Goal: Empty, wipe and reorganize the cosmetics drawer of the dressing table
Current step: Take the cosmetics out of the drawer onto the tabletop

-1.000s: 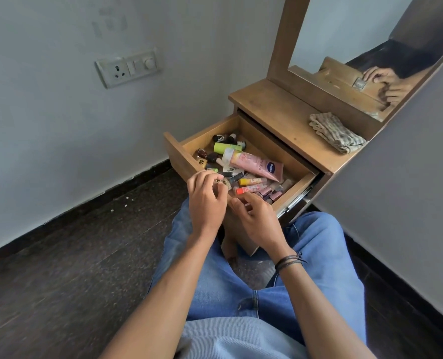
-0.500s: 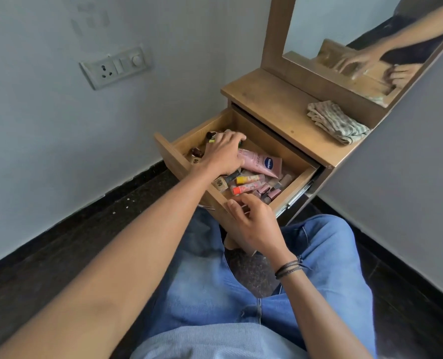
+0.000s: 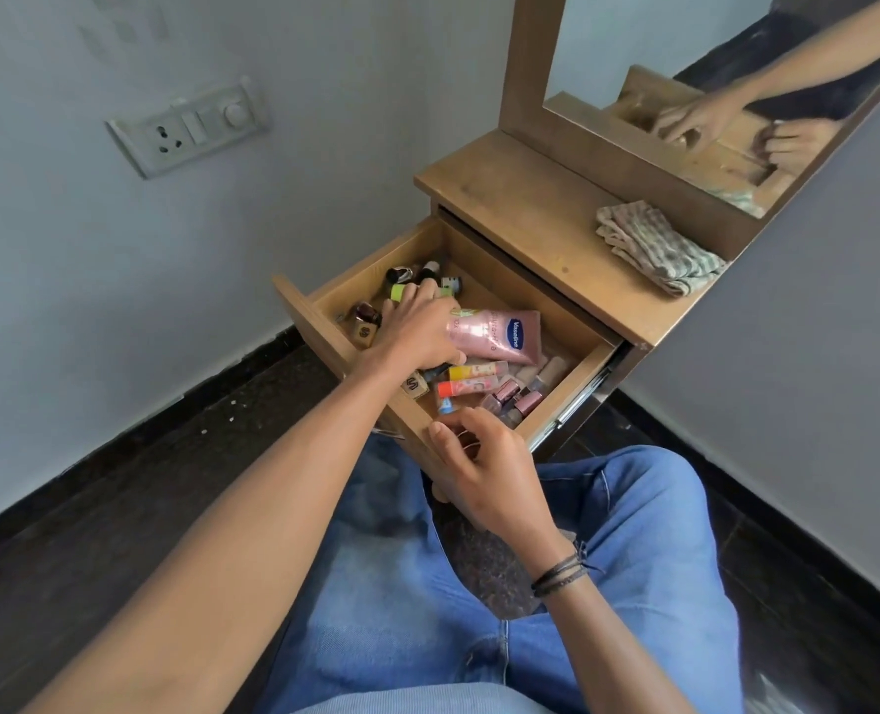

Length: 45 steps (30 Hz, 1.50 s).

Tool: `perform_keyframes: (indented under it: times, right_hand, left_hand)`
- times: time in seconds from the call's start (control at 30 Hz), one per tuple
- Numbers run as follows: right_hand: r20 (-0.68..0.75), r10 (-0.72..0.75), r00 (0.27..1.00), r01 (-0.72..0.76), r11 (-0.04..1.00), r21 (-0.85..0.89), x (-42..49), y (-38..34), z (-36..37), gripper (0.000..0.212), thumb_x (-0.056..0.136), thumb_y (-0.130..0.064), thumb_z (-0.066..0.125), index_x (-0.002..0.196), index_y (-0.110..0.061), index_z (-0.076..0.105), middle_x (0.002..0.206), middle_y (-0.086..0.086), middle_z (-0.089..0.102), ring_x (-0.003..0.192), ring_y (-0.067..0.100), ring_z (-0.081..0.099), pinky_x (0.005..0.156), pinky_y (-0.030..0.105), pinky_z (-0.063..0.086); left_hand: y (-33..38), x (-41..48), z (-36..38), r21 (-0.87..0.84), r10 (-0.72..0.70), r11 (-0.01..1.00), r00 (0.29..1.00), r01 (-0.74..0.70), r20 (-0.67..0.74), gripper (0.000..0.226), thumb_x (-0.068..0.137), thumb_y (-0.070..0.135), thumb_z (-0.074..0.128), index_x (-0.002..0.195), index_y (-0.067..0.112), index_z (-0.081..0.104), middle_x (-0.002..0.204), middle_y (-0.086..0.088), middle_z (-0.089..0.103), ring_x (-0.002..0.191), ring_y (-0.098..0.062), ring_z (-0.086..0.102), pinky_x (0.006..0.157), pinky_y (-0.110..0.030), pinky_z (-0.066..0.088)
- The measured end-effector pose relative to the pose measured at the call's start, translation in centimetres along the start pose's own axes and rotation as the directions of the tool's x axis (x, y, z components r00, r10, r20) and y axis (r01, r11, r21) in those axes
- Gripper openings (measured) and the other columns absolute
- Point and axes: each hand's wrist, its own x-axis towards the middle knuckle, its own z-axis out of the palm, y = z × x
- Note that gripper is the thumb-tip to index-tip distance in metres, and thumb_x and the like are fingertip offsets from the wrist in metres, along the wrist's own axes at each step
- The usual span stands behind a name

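Note:
The wooden drawer (image 3: 567,400) of the dressing table (image 3: 520,208) stands pulled out, full of cosmetics. My left hand (image 3: 417,334) reaches into it from above and grips the cap end of a pink Vaseline tube (image 3: 504,332), with its fingertips by a green tube (image 3: 399,292). Yellow (image 3: 476,371) and orange (image 3: 466,387) lip balm sticks lie beside several small nail polish bottles (image 3: 517,399) at the near right. Dark little bottles (image 3: 365,316) sit at the left. My right hand (image 3: 484,466) holds the drawer's front panel, fingers curled over its edge.
A folded striped cloth (image 3: 659,249) lies on the tabletop under the mirror (image 3: 685,69), which reflects both hands. A switch and socket plate (image 3: 190,126) is on the left wall. I sit on the dark floor (image 3: 118,507) with my jeans-clad legs under the drawer.
My left hand left the drawer front, reached into the drawer and closed on the pink tube. My right hand stayed on the drawer front.

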Motion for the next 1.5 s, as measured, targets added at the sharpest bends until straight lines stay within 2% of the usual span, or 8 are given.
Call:
perform_keyframes:
  times: [0.17, 0.3, 0.67, 1.0, 1.17, 1.27, 1.4, 1.5]
  right_hand:
    - [0.0, 0.066, 0.998, -0.065, 0.987, 0.146, 0.7, 0.0, -0.8, 0.013, 0.099, -0.041, 0.06, 0.1, -0.031, 0.07, 0.091, -0.012, 0.069, 0.08, 0.008, 0.066, 0.071, 0.035, 0.056]
    - [-0.076, 0.209, 0.975, -0.156, 0.886, 0.437, 2.8, -0.4, -2.7, 0.009, 0.098, -0.031, 0.065, 0.099, -0.032, 0.073, 0.091, -0.008, 0.076, 0.077, 0.012, 0.071, 0.072, 0.035, 0.06]
    - [-0.059, 0.257, 0.965, -0.16, 0.75, 0.642, 10.9, -2.0, -6.0, 0.03, 0.097, -0.038, 0.063, 0.122, -0.021, 0.069, 0.104, -0.004, 0.077, 0.091, 0.013, 0.074, 0.08, 0.029, 0.061]
    - [-0.043, 0.212, 0.976, -0.156, 0.828, 0.538, 13.4, -1.2, -5.7, 0.041, 0.086, -0.028, 0.079, 0.122, -0.016, 0.063, 0.112, -0.002, 0.073, 0.099, 0.014, 0.073, 0.085, 0.038, 0.062]
    - [-0.106, 0.141, 0.984, -0.073, 0.873, 0.483, 15.1, -1.3, -7.5, 0.035, 0.086, -0.023, 0.079, 0.117, -0.016, 0.064, 0.107, -0.001, 0.075, 0.095, 0.017, 0.074, 0.081, 0.044, 0.063]
    - [-0.176, 0.081, 0.981, -0.002, 0.912, 0.409, 17.6, -1.6, -9.4, 0.029, 0.088, -0.018, 0.077, 0.114, -0.015, 0.064, 0.108, 0.0, 0.074, 0.097, 0.017, 0.073, 0.084, 0.042, 0.061]
    - [-0.257, 0.02, 0.966, 0.052, 0.961, 0.27, 21.3, -2.5, -11.2, 0.026, 0.088, -0.023, 0.077, 0.111, -0.02, 0.064, 0.1, -0.012, 0.073, 0.083, -0.005, 0.069, 0.066, 0.013, 0.055]
    - [-0.261, 0.009, 0.965, 0.062, 0.963, 0.263, 23.7, -3.1, -11.7, 0.032, 0.085, -0.024, 0.079, 0.114, -0.022, 0.064, 0.101, -0.012, 0.074, 0.086, -0.001, 0.07, 0.075, 0.023, 0.058]
  left_hand:
    - [-0.1, -1.6, -1.7, -0.073, -0.043, 0.997, 0.987, 0.033, -0.153, 0.078, 0.07, 0.056, 0.084, 0.131, 0.016, 0.057, 0.129, -0.005, 0.055, 0.114, -0.023, 0.055, 0.083, -0.036, 0.046]
    - [-0.1, -3.0, -3.6, -0.412, -0.269, 0.894, 0.948, 0.179, -0.172, 0.065, 0.065, 0.068, 0.078, 0.113, 0.029, 0.057, 0.097, 0.013, 0.06, 0.077, -0.004, 0.059, 0.056, -0.026, 0.042]
    - [2.6, -4.4, -2.7, -0.825, -0.274, 0.56, 0.957, 0.077, -0.097, 0.082, 0.075, 0.06, 0.078, 0.137, 0.031, 0.033, 0.11, 0.016, 0.056, 0.094, 0.0, 0.06, 0.071, -0.024, 0.054]
    - [2.7, -3.1, -1.1, -0.757, -0.116, 0.652, 0.982, -0.035, -0.146, 0.075, 0.089, 0.035, 0.073, 0.149, 0.025, 0.03, 0.136, 0.004, 0.057, 0.114, -0.009, 0.061, 0.076, -0.017, 0.052]
    - [1.5, -3.4, -1.1, -0.521, -0.142, 0.854, 0.963, 0.001, -0.23, 0.085, 0.087, 0.05, 0.07, 0.155, 0.023, 0.027, 0.153, 0.0, 0.042, 0.134, -0.019, 0.046, 0.096, -0.037, 0.047]
    - [0.6, -3.6, -0.7, -0.344, -0.151, 0.938, 0.947, 0.047, -0.282, 0.067, 0.092, 0.045, 0.067, 0.149, 0.02, 0.042, 0.145, 0.003, 0.049, 0.13, -0.019, 0.049, 0.091, -0.029, 0.043]
    - [0.7, -3.4, -0.3, -0.315, -0.155, 0.946, 0.959, 0.075, -0.239, 0.062, 0.094, 0.041, 0.064, 0.149, 0.022, 0.042, 0.143, 0.005, 0.05, 0.131, -0.016, 0.045, 0.086, -0.025, 0.042]
    - [0.7, -3.4, -0.5, -0.386, -0.183, 0.917, 0.966, 0.101, -0.181, 0.058, 0.095, 0.042, 0.063, 0.147, 0.028, 0.042, 0.136, 0.01, 0.053, 0.126, -0.011, 0.047, 0.075, -0.017, 0.039]
